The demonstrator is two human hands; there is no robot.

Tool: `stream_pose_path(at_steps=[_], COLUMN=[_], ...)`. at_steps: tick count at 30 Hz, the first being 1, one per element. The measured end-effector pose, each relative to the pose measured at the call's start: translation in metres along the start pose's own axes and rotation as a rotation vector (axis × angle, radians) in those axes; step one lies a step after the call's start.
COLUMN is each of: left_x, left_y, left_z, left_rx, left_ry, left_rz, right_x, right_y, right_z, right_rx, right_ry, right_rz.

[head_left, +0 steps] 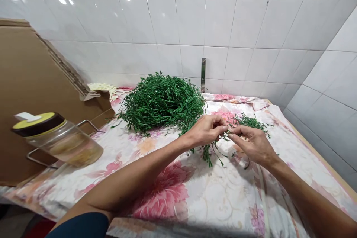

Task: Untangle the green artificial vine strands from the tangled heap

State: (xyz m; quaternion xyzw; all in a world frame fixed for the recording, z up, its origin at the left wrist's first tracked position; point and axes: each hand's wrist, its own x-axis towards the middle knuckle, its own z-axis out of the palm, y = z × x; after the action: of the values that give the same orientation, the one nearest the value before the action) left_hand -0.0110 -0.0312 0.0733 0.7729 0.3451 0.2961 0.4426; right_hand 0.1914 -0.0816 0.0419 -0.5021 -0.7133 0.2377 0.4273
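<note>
My left hand [208, 130] is closed, its thumb and fingers pinching thin green artificial stems [206, 155] that hang below it. Close by, my right hand [256, 145] is closed too, its thumb and fingertips meeting at the end of a green stem beside the left fingertips. The exact grip point is small and partly hidden. Behind the left wrist rises a large tangled heap of green stems [164, 104]. A smaller bunch of green stems [252, 123] lies on the cloth just beyond my right hand.
A floral cloth [164, 193] covers the table. On the left, a clear bottle with a yellow-and-black lid [65, 141] leans in a wire holder [41, 159] by a cardboard box [41, 93]. A white tiled wall [189, 18] with a metal strip [203, 74] stands behind.
</note>
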Motion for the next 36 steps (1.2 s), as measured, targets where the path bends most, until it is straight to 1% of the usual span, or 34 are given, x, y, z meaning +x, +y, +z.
stream_pose_path(at_steps=[3,5,8,11,14,19,21,24,26,29,36], left_x=[-0.003,-0.003,-0.002,-0.003,-0.005,-0.008,-0.009,-0.009,-0.009,-0.009,-0.012], left_y=[0.002,0.002,0.0,0.001,0.005,0.011,0.013,0.014,0.013,0.013,0.017], left_z=[0.0,0.001,0.003,0.004,0.004,0.004,0.004,0.002,-0.001,-0.005,-0.006], left_rx=[0.171,0.211,0.161,0.106,0.134,0.262,0.249,0.171,0.126,0.121,0.257], left_ry=[0.053,0.069,0.056,0.039,0.053,0.092,0.086,0.051,0.025,0.007,0.036], left_rz=[0.057,0.084,0.104,0.122,0.15,0.207,0.213,0.171,0.142,0.13,0.132], right_x=[0.0,0.0,0.001,0.001,0.002,0.003,0.004,0.004,0.004,0.004,0.001], right_y=[-0.001,-0.002,-0.002,-0.002,-0.002,0.001,0.002,0.003,0.002,-0.001,-0.006], right_z=[0.001,0.001,0.0,-0.001,-0.002,-0.002,-0.002,-0.001,-0.001,-0.003,-0.006], right_rx=[0.0,0.04,0.164,0.251,0.303,0.347,0.374,0.398,0.393,0.324,0.054], right_ry=[-0.012,-0.005,-0.006,-0.095,-0.164,-0.158,-0.158,-0.135,-0.112,-0.075,-0.019], right_rz=[0.019,0.027,0.04,0.06,0.071,0.094,0.101,0.104,0.099,0.068,-0.041])
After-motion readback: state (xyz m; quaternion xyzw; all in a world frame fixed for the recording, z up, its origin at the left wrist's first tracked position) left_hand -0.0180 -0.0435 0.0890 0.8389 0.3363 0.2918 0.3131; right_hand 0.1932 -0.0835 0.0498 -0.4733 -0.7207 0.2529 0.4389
